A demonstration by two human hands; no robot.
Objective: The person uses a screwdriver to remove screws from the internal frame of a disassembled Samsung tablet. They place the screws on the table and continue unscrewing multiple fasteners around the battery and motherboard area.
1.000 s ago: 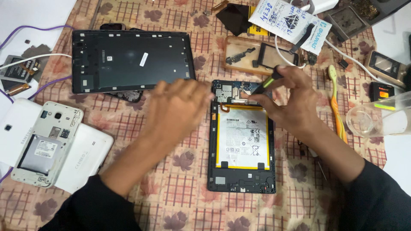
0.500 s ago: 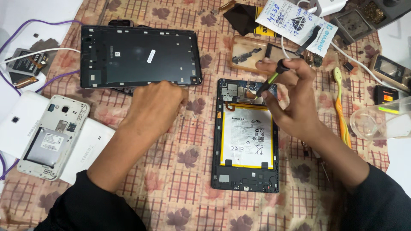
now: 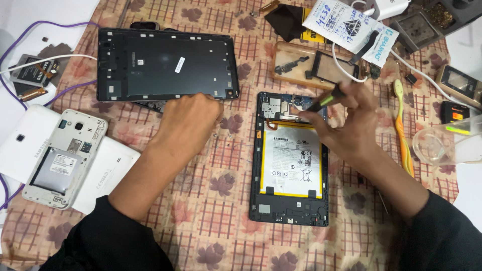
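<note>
An opened tablet [image 3: 289, 200] lies face down on the patterned cloth, its white battery [image 3: 291, 158] framed in yellow. My right hand [image 3: 346, 125] holds a black and green screwdriver [image 3: 326, 100] with its tip at the circuit board near the tablet's top edge. My left hand [image 3: 188, 123] rests as a loose fist on the cloth to the left of the tablet, its knuckles touching the lower edge of the black tablet back cover [image 3: 165, 62]. Nothing shows inside the left hand.
A white phone without its back [image 3: 63, 158] lies on a white tablet [image 3: 35, 150] at the left. An orange toothbrush [image 3: 401, 125] and a clear plastic cup [image 3: 447, 145] sit at the right. A brown tray of parts [image 3: 311, 65], cables and paper packets fill the back.
My left hand has drawn away from the opened tablet, leftward and up to the black cover's edge. The right hand keeps the screwdriver at the tablet's top.
</note>
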